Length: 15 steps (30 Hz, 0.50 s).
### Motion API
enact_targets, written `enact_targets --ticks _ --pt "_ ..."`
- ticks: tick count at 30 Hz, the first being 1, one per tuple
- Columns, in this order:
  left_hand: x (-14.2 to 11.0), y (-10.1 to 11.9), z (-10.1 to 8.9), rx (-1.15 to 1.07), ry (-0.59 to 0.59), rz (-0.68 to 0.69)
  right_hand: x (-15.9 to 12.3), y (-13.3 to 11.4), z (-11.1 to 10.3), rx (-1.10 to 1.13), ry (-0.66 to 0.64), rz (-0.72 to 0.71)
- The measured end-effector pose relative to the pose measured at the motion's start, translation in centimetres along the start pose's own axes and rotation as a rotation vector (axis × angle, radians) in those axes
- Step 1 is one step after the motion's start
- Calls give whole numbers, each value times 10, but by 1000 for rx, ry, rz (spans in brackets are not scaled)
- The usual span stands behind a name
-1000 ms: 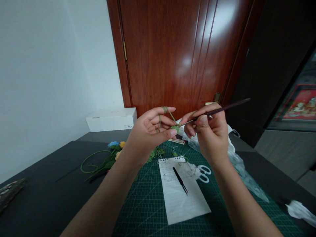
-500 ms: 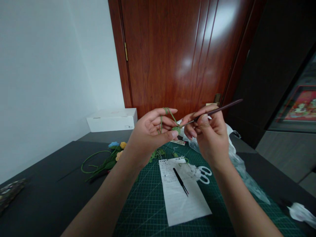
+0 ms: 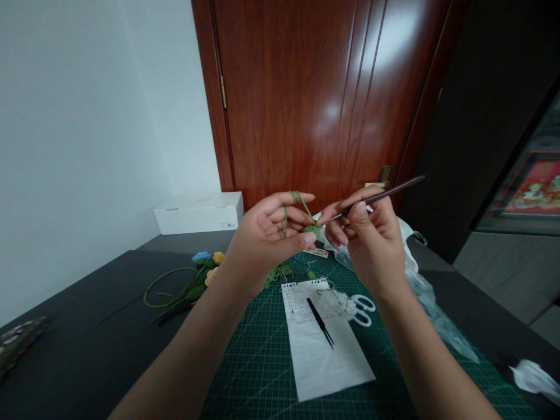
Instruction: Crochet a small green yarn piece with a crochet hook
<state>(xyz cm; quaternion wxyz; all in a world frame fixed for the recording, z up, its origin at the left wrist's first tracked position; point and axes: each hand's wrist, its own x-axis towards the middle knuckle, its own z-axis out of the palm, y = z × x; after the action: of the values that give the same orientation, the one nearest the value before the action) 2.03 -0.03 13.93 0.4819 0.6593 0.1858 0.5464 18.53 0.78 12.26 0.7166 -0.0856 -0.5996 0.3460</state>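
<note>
My left hand [image 3: 271, 230] pinches a small green crochet piece [image 3: 312, 232] between thumb and fingers. Green yarn [image 3: 303, 202] is wound round its raised index finger and runs down to the piece. My right hand [image 3: 370, 233] grips a crochet hook [image 3: 385, 193] with a dark handle, held like a pen. The thin metal tip of the hook meets the top of the crochet piece; the exact stitch is too small to make out. Both hands are raised above the table, close together.
Below lies a green cutting mat [image 3: 262, 361] with a handwritten sheet [image 3: 326, 373], black tweezers [image 3: 321, 324] and white-handled scissors [image 3: 362, 309]. Crocheted flowers [image 3: 205, 268] are at left, a white box [image 3: 199, 213] behind. Clear plastic bags [image 3: 437, 315] spread at right.
The crochet hook and my right hand have shifted very slightly to the left, toward the crochet piece. My left hand stays in place.
</note>
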Motion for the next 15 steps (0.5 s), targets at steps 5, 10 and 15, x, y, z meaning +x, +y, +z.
enact_targets --ticks 5,10,15 --pt "0 0 -1 -3 -15 -28 0 1 1 7 -3 16" --pt "1 3 -2 -88 -69 -110 -1 7 -1 71 22 88" --pt "2 0 -2 -163 -101 -101 -1 14 -3 161 103 161"
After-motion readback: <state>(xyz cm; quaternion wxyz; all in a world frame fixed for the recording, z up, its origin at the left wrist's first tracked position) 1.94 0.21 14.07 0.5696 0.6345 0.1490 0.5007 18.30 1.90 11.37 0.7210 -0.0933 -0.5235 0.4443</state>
